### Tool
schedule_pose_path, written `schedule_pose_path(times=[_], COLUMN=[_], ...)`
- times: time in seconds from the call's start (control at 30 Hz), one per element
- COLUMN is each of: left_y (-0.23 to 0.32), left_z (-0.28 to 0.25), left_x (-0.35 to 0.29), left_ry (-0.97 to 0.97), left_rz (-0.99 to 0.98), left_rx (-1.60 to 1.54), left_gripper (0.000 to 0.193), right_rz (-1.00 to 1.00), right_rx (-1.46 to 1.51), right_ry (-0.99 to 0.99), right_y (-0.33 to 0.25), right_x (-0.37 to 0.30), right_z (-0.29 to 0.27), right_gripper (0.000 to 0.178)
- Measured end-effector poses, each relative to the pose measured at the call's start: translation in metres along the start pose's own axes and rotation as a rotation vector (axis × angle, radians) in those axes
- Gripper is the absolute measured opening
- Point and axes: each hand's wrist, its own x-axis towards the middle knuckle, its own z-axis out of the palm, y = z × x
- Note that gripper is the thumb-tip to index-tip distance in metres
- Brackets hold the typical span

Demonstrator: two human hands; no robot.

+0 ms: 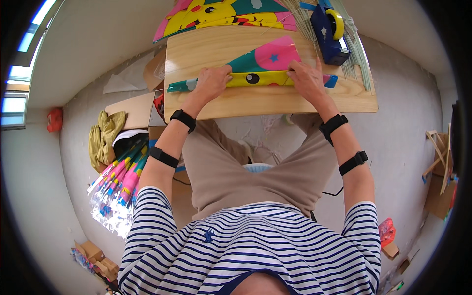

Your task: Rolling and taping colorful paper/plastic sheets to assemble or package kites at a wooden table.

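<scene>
On the wooden table a thin, glossy printed plastic sheet (269,77) lies partly rolled or folded into a long narrow band. The band shows yellow with a black-and-white eye, and green at its left end. Beyond it a pink and green flap with a blue star spreads flat. My left hand (211,82) is closed on the band's left part, thumb and fingers pinching its edge. Farther right, my right hand (309,82) grips the band the same way, its index finger stretched out. What lies inside the fold is hidden.
A blue tape dispenser (330,37) with yellow tape stands on the table (196,49) at the far right, beside a bundle of thin pale rods (363,64). More printed sheets (216,14) lie at the far edge. Colourful rolled bundles (125,179) with shiny strips lie at left.
</scene>
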Motion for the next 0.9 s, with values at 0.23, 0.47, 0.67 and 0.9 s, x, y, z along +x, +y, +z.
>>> schedule_pose_path(times=[0.23,0.47,0.67,0.9], left_y=[0.006,0.023,0.036,0.048], left_z=[0.001,-0.002,0.004,0.037], left_x=[0.008,0.008,0.002,-0.023], left_ry=[-0.069,-0.068,0.104,0.292], left_rz=[-0.028,-0.101,-0.112,0.316], left_rx=[0.162,0.267,0.424,0.379], left_gripper=[0.02,0.023,0.019,0.046], right_rz=[-0.001,0.018,-0.003,-0.003], right_rx=[-0.102,-0.1,-0.132,-0.138], right_ry=[0.011,-0.017,0.016,0.032], right_y=[0.005,0.004,0.006,0.005], right_x=[0.007,0.013,0.012,0.012], right_z=[0.019,0.024,0.027,0.029], right_gripper=[0.015,0.019,0.021,0.02])
